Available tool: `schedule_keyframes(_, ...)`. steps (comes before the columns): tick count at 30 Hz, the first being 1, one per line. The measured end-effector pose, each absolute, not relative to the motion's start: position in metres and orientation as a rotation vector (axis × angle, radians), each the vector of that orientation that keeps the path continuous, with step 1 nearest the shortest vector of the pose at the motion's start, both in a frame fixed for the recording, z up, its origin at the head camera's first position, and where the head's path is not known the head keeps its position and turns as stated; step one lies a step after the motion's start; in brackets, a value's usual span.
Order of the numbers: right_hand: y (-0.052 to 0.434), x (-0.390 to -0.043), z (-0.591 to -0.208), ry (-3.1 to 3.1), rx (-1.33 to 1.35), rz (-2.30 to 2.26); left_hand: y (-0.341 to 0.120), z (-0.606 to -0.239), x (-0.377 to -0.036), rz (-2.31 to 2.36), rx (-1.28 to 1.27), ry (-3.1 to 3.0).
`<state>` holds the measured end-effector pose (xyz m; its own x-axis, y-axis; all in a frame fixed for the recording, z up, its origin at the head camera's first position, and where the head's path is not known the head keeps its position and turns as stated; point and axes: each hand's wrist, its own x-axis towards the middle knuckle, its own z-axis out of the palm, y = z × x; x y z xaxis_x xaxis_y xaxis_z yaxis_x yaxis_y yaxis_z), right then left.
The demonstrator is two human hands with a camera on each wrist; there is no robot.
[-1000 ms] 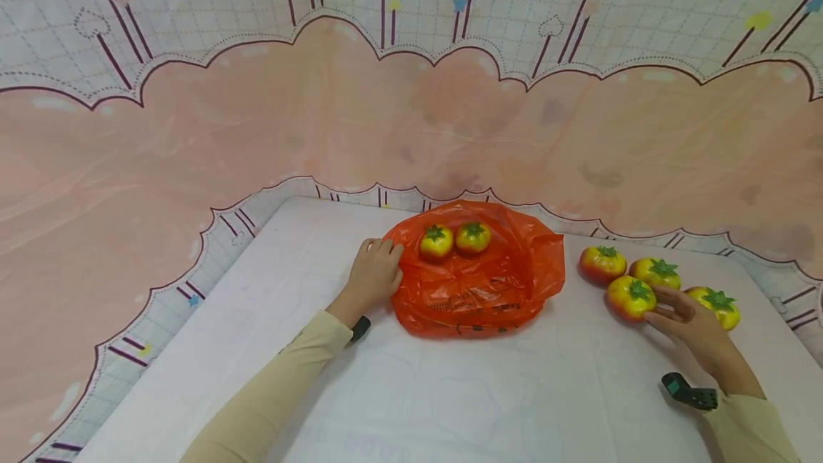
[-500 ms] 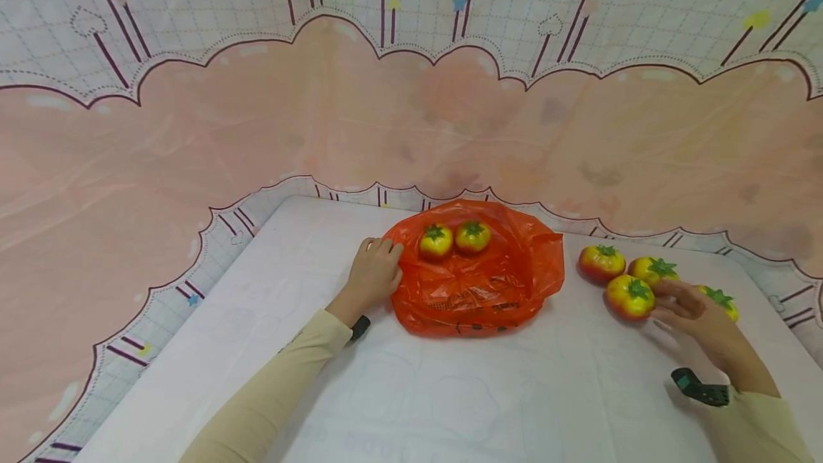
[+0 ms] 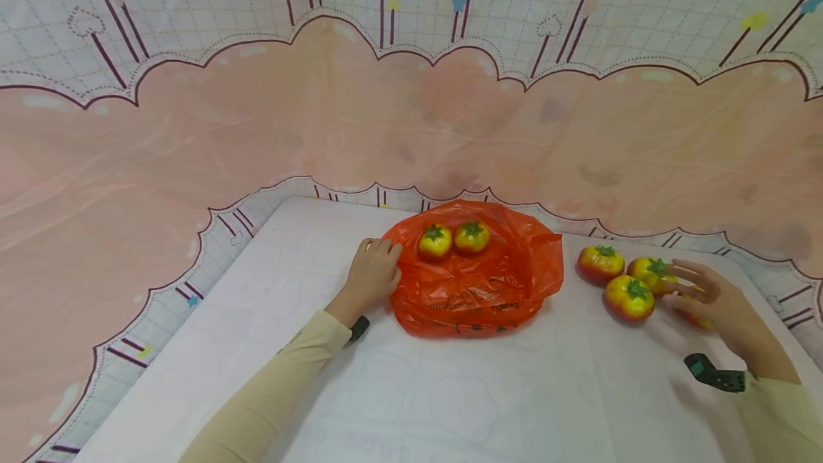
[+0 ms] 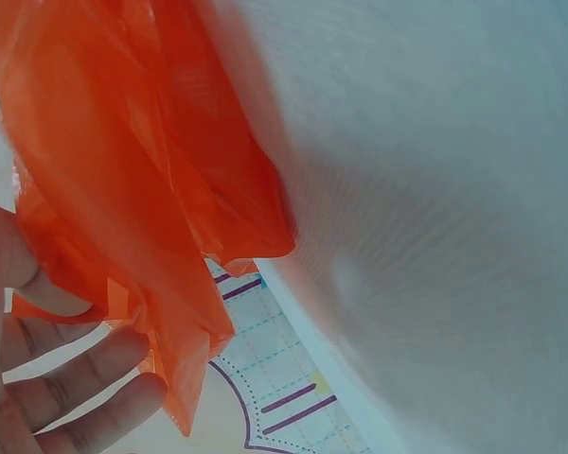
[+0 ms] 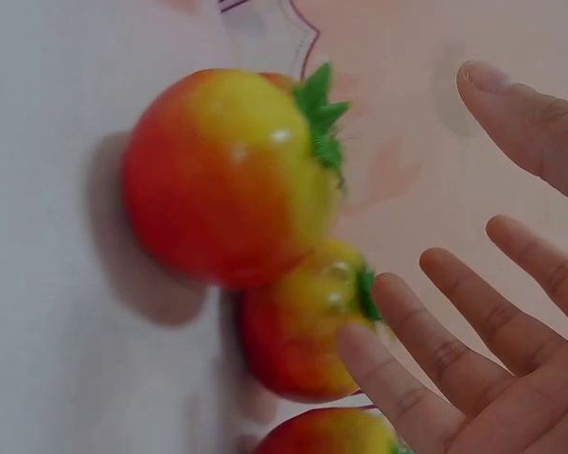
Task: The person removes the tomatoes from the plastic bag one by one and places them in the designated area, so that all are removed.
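The orange plastic bag is thin, glossy and crumpled, lying flat on the white table with dark print on its near face; its long axis runs left to right across the table, and its open mouth faces up and away from the person, showing two tomatoes side by side inside, green stems up. The left hand grips the bag's left edge, fingers curled round a bunch of the film, as the left wrist view confirms with folds of orange plastic pinched against the fingers. Everything else in the bag lies to the right of that grip. The right hand hangs open, fingers spread and straight, grasping nothing; it covers a fourth loose tomato, barely visible beneath the palm. Just left of its fingertips sit three more tomatoes, red at the base and yellow near the green calyx: the nearest one, one behind it touching the fingers, and a redder one farthest left, near the bag's right edge. In the right wrist view the fingers lie against a tomato.
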<state>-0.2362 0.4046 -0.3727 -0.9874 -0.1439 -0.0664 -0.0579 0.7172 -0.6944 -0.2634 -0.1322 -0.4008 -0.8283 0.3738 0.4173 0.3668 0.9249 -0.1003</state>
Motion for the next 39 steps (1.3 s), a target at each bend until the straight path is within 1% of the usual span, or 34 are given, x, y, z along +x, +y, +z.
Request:
schedule_keyframes(7,0.403,-0.242,-0.359,2.791,-0.323,-1.271,-0.132,-0.401,-0.264,0.020,-0.536,-2.647)
schedule_keyframes(14,0.392,-0.249,-0.340,2.835,-0.290,-1.099,-0.132,-0.400,-0.264,0.014,-0.533,-2.663)
schedule_keyframes(21,0.368,-0.255,-0.324,2.802,-0.356,-1.158,-0.132,-0.399,-0.262,0.004,-0.529,-2.663)
schedule_keyframes(28,0.343,-0.264,-0.306,2.813,-0.500,-1.154,-0.132,-0.398,-0.262,0.002,-0.536,-2.658)
schedule_keyframes(39,0.289,-0.277,-0.282,2.830,-0.607,-1.183,-0.131,-0.397,-0.262,0.014,-0.540,-2.686)
